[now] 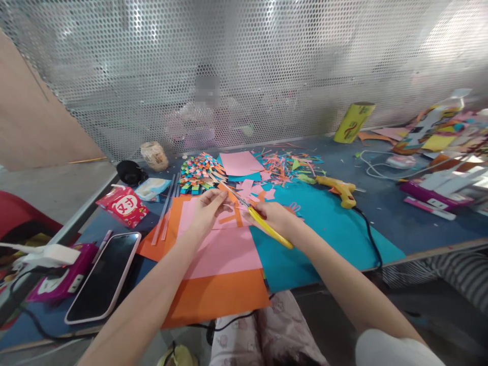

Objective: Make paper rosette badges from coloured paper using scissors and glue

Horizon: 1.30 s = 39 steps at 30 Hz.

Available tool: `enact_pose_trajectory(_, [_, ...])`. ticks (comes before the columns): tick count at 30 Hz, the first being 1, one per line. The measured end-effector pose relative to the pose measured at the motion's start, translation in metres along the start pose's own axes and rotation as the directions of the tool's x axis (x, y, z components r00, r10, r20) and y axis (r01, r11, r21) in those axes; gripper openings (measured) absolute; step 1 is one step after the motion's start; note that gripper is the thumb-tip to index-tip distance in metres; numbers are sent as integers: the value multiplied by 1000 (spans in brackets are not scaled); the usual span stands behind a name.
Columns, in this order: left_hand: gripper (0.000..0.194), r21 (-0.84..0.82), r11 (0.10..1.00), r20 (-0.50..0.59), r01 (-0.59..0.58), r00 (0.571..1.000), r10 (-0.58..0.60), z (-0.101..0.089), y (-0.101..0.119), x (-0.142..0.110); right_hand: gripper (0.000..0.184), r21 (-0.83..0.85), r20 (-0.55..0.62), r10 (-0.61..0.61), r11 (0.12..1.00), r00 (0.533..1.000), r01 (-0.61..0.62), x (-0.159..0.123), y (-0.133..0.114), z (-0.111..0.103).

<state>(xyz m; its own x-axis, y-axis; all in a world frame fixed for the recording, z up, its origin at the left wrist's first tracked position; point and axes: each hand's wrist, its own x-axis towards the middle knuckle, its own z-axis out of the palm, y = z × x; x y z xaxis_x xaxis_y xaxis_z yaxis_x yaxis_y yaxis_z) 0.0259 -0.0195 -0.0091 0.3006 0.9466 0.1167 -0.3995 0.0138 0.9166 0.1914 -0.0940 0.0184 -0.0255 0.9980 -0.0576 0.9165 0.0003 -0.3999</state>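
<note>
My right hand (276, 218) is closed round the yellow handles of a pair of scissors (269, 227), whose blades point away to the upper left. Thumb and fingers of my left hand (209, 206) pinch a small piece of orange paper (227, 192) that lies against the blades. Beneath both hands are sheets of pink paper (229, 254) and orange paper (217, 295), with a large blue sheet (324, 234) to the right. Just beyond my left hand stands a cluster of folded, multicoloured paper strips (198, 173). Cut pink pieces (249, 189) lie beyond the blades.
Paper scraps (285, 168) spread behind the work. A yellow glue gun (339, 189) with a black cord rests at right, near a purple power strip (434, 195), a yellow tube (354, 122) and a bottle (430, 122). At left lie a phone (104, 277) and red packet (124, 205).
</note>
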Motion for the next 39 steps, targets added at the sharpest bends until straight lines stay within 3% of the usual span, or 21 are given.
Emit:
enact_pose_trajectory(8, [41,38,999,10,-16,1000,16,-1,0,1,39,-29,-57,77,996,995,-79,1,-2,-3])
enact_pose_trajectory(14, [38,146,979,-97,-145,982,160,-12,1,10,41,-83,-137,69,993,988,-80,5,12,-7])
enact_pose_trajectory(20, [38,258,941,-208,-219,939,275,-26,8,21,32,-189,-43,-5,982,999,-3,-28,2,0])
enact_pose_trajectory(24, [36,302,928,-222,-218,931,290,-35,9,25,37,-217,47,-28,975,999,38,-43,-11,11])
enact_pose_trajectory(27, [34,343,917,-200,-204,938,283,-38,8,26,44,-262,71,-124,955,990,139,-44,-17,11])
enact_pose_trajectory(30, [28,391,901,-163,-188,949,269,-38,7,26,35,-297,71,-189,933,979,201,-37,-20,2])
enact_pose_trajectory(32, [24,419,889,-155,-183,951,268,-37,7,25,24,-303,21,-190,934,982,188,-25,-23,-6])
enact_pose_trajectory(34, [21,440,880,-156,-181,949,273,-37,7,25,24,-349,-35,-268,906,963,239,-7,-25,-10])
enact_pose_trajectory(39, [19,467,866,-170,-179,943,286,-40,8,26,23,-380,30,-405,841,914,385,39,-31,6])
